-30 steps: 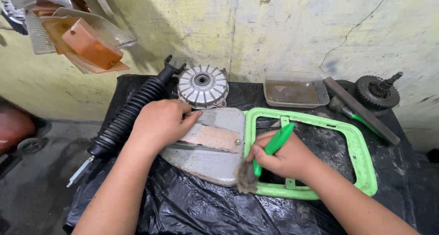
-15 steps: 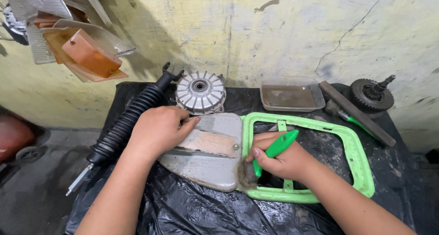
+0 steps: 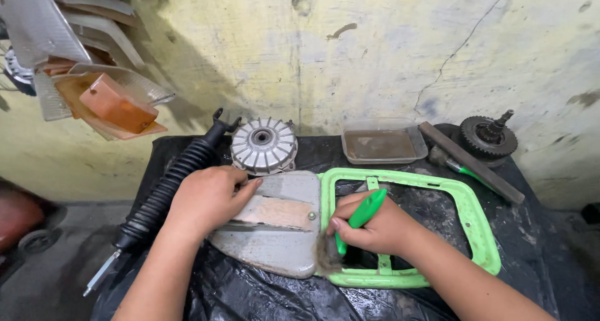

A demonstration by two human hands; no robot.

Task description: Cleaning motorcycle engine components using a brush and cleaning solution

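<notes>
Head view, left to right. A stack of orange and clear lamp lenses [image 3: 100, 102] hangs at the upper left against the yellowed wall. Below it a black ribbed rubber boot [image 3: 169, 187] on a rod lies diagonally along the left edge of the bench, which is covered in black plastic sheet [image 3: 250, 293]. Your left hand [image 3: 209, 199] lies palm down, fingers together and flat, pressing on the left part of the grey side cover [image 3: 275, 233], which sits at the middle of the bench. Just behind the cover stands a finned silver hub [image 3: 264, 145]. Your right hand [image 3: 372, 227] is closed in a fist round the green brush [image 3: 362, 213]; its dirty bristles touch the cover's lower right edge. Hand and brush sit over the green plastic frame [image 3: 481, 233], which lies flat just right of the cover. Behind it: a shallow clear tray [image 3: 382, 143], a long dark file [image 3: 472, 163], and a gear [image 3: 487, 135] at far right.
</notes>
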